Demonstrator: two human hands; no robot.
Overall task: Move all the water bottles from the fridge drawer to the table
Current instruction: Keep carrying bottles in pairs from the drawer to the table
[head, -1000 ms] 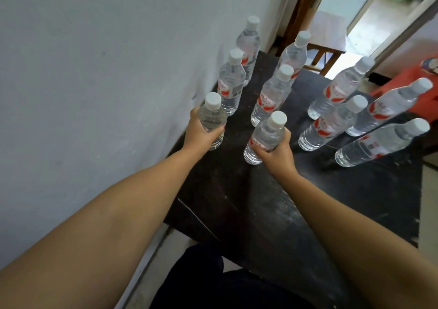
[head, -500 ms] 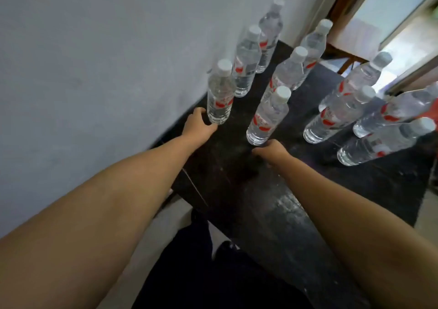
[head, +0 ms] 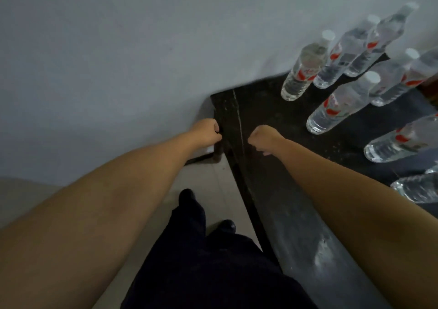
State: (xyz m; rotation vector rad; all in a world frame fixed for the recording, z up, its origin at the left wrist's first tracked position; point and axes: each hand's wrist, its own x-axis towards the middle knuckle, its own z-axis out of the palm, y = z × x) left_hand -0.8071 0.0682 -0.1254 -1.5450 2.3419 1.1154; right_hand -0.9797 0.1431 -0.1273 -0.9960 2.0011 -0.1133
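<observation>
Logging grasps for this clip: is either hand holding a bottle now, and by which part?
Nothing is held. The left hand and right hand are curled empty near the table corner; the bottles stand untouched.

Bottles: whole group motion-blurred, labels unreadable; the right-hand ones cut by the frame edge, count uncertain. Bench: far side out of frame. My fingers: curled under both fists, mostly hidden. My arms: cut at the bottom edge.

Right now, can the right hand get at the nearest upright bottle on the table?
Probably yes: the right hand holds nothing, and bare black table lies between it and that bottle.
</observation>
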